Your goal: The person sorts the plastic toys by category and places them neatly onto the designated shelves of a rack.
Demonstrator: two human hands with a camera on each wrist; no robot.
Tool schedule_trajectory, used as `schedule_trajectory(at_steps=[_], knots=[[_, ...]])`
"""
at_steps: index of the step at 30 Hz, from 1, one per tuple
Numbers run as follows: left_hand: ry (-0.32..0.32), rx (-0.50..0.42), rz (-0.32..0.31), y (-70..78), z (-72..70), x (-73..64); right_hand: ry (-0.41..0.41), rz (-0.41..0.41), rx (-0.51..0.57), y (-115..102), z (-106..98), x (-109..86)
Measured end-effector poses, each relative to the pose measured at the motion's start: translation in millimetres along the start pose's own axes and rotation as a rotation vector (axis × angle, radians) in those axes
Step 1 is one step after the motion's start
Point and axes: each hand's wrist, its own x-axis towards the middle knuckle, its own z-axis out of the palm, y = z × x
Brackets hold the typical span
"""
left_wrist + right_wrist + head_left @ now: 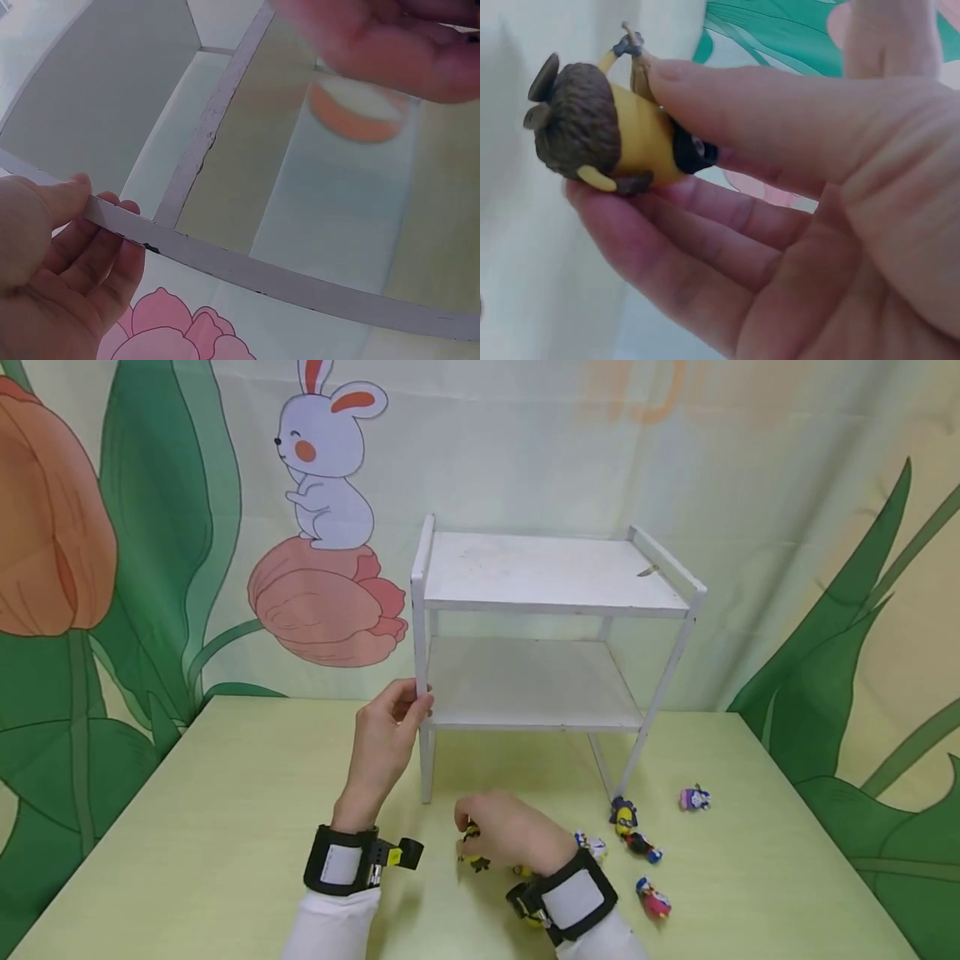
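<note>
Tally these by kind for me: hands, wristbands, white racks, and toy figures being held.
Hands: 2 (left hand, right hand)
Wristbands: 2
White rack: 1
Held toy figure: 1
Total: 6

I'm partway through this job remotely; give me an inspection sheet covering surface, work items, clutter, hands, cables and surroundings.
Surface: pale yellow-green table.
Job's things: two-tier white shelf standing on the table, paint chipped on a post; yellow figurine with a brown textured top.
Clutter: small figurines scattered on the right, some partly hidden by the right arm; a dark mark on the shelf's top, too small to identify.
Hands: left hand grips the shelf's left front post; right hand holds the yellow figurine.
Cables: nothing seen.
Surroundings: backdrop printed with a rabbit, flowers and leaves.
</note>
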Motion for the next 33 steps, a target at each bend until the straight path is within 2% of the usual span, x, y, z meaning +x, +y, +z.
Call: schedule_trajectory(at_steps=[6,12,19,25,33], knots=[[0.005,0.006,0.018,-0.6,1.7,0.1,0.047,-0.029,0.074,-0.1,-14.8,-8.9],[0.004,0.02,0.02,-1.8,2.4,0.5,0.137,-0.072,0.118,11.8,-39.0,-13.6],[0.006,0.017,0.012,-1.0,2.0,0.0,0.207,-0.043,0.228,16.1,-75.4,-19.3],[0.009,0.032,0.004,0.1,2.4,-0.5,0.283,-0.029,0.197,17.5,-96.1,-16.8],[0.016,0.046,-0.007,2.0,4.4,-1.1,0.358,-0.042,0.137,15.6,-115.0,7.1]])
